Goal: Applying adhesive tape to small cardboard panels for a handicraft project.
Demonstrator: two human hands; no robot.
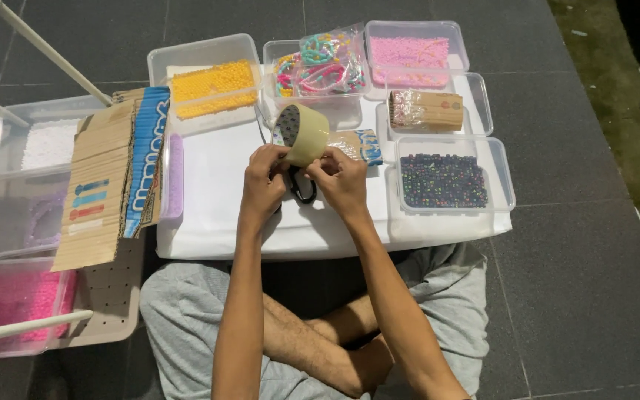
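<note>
My left hand point(263, 180) and right hand point(344, 180) meet over the middle of the white tabletop point(209, 200), and both pinch a roll of clear tape point(301, 133) held up on edge between them. My fingertips press against its near rim; whether a loose end is lifted I cannot tell. Under my hands lies a pair of black-handled scissors point(302, 189), mostly hidden, only the loops showing. Just right of the roll a small packet with a blue and white end point(361, 146) is half covered by my right hand.

On the left a stack of tan cards point(101, 185) with small blue and red stripes leans over a clear tub of pale purple beads point(174, 176), hiding most of it. A tub of pink beads point(9, 304) at the near left is cut off by the frame edge. At the far side stand a tub of yellow beads point(212, 87), a clear bag of coloured bracelets point(324, 63) and a tub of light pink beads point(409, 52). To the right sit a tan packet in a tub point(427, 111) and a tub of dark mixed beads point(442, 180). A tub of white beads point(46, 144) sits far left.
</note>
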